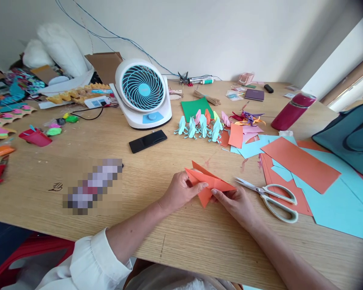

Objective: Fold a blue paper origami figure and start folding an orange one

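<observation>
An orange sheet of folded paper is held between my two hands above the table's front half. My left hand pinches its left side, thumb lying across the front. On the right side, my right hand grips the lower edge, with the thumb in front and the other fingers partly hidden behind. The paper has pointed corners at left, right and bottom, plus a flap standing up at the back. Just right of my right hand lie scissors with cream handles, blades pointing left.
Several folded paper figures stand beyond my hands by a green sheet. Orange and light blue paper spreads at the right, near a dark red bottle and a teal bag. A white fan and black phone-like slab sit left of centre.
</observation>
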`<action>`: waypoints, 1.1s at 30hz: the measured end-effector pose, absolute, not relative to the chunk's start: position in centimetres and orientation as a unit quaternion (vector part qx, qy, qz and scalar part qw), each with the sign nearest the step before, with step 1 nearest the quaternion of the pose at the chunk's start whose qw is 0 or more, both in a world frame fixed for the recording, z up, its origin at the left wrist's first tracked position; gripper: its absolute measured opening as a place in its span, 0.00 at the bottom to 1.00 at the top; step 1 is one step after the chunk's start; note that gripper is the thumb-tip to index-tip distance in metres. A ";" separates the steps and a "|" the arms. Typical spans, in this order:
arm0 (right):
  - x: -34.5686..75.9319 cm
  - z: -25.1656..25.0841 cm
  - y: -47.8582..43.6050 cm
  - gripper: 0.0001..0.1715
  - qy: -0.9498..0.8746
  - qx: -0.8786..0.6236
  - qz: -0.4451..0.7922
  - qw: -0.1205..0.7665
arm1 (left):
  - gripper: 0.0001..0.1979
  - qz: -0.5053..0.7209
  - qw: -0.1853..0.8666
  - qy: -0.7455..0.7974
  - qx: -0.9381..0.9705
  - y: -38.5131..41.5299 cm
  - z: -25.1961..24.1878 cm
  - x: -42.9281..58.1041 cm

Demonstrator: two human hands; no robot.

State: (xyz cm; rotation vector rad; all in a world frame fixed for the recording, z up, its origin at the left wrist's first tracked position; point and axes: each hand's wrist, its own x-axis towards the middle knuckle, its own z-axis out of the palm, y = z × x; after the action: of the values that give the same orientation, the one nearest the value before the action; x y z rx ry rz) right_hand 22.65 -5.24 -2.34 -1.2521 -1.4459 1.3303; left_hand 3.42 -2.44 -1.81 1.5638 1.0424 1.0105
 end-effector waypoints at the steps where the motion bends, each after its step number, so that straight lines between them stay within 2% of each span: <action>1: 22.6 -2.3 -5.2 0.26 -0.571 -0.494 0.528 0.388 | 0.12 0.400 0.480 0.439 0.645 -2.6 -1.9 3.6; 4: 22.9 -2.2 -5.1 0.24 -0.576 -0.488 0.533 0.384 | 0.12 0.378 0.474 0.467 0.644 -2.9 -1.4 3.6; 6: 23.4 -2.1 -5.1 0.21 -0.583 -0.485 0.503 0.414 | 0.11 0.366 0.464 0.475 0.652 -2.7 -0.7 3.2; 9: 24.1 -1.9 -5.3 0.15 -0.620 -0.498 0.387 0.466 | 0.14 0.332 0.430 0.479 0.690 -2.3 0.5 2.3; 11: 24.3 -1.7 -5.7 0.09 -0.675 -0.489 0.291 0.470 | 0.15 0.291 0.399 0.479 0.725 -2.1 0.9 1.9; 13: 24.1 -1.5 -6.1 0.08 -0.744 -0.442 0.225 0.449 | 0.15 0.252 0.376 0.480 0.752 -2.1 1.0 1.9; 17: 23.4 -1.8 -6.4 0.16 -0.852 -0.338 0.203 0.345 | 0.14 0.227 0.356 0.487 0.764 -2.2 0.4 2.2; 21: 23.2 -2.4 -6.3 0.14 -0.883 -0.342 0.184 0.264 | 0.14 0.206 0.365 0.510 0.751 -1.8 -0.6 2.1; 28: 23.5 -2.1 -6.3 0.13 -0.897 -0.339 0.152 0.239 | 0.16 0.153 0.379 0.563 0.719 -1.5 -0.5 2.0; 33: 23.5 -1.9 -6.4 0.12 -0.908 -0.336 0.124 0.219 | 0.17 0.157 0.404 0.593 0.679 -2.5 -0.9 1.8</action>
State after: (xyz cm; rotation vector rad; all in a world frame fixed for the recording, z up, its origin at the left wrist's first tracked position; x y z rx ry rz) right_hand 23.54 -6.43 -1.90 -0.9290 -2.5114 0.3425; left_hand 1.77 -2.51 -0.88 1.7137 1.4983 0.3966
